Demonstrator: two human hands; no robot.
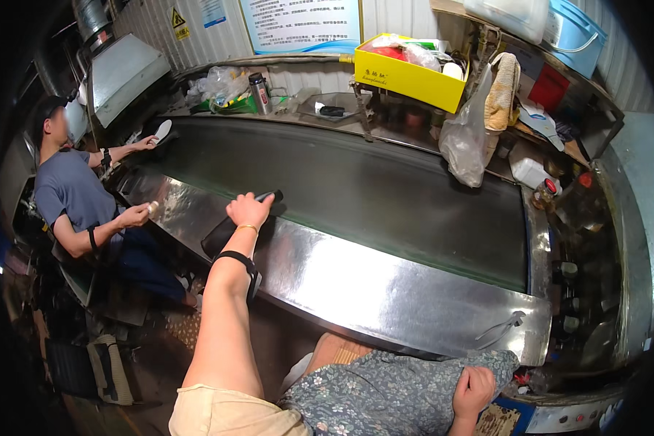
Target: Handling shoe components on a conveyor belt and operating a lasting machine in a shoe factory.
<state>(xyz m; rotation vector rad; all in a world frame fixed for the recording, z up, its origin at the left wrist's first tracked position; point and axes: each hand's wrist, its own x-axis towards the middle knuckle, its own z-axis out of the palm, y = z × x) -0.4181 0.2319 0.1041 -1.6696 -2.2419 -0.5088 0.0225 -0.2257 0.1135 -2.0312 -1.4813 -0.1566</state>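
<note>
My left arm reaches across the metal ledge (356, 272). At its end my left hand (248, 212) is closed on a black shoe-shaped piece (224, 236), which lies over the ledge at the belt's near edge. The hand and wrist cover part of this piece, so its exact kind is unclear. Low at the right, in front of my flower-patterned clothing (392, 392), my right hand (474, 391) has its fingers curled in, with nothing visible in them. It is apart from the ledge.
Beyond the ledge runs a wide dark conveyor belt (385, 189). A co-worker (80, 171) at the left holds a white sole-shaped piece (163, 131). A yellow box (410, 73), a thermos (259, 93) and a hanging plastic bag (463, 145) line the far side. Grey strips (503, 325) lie on the ledge.
</note>
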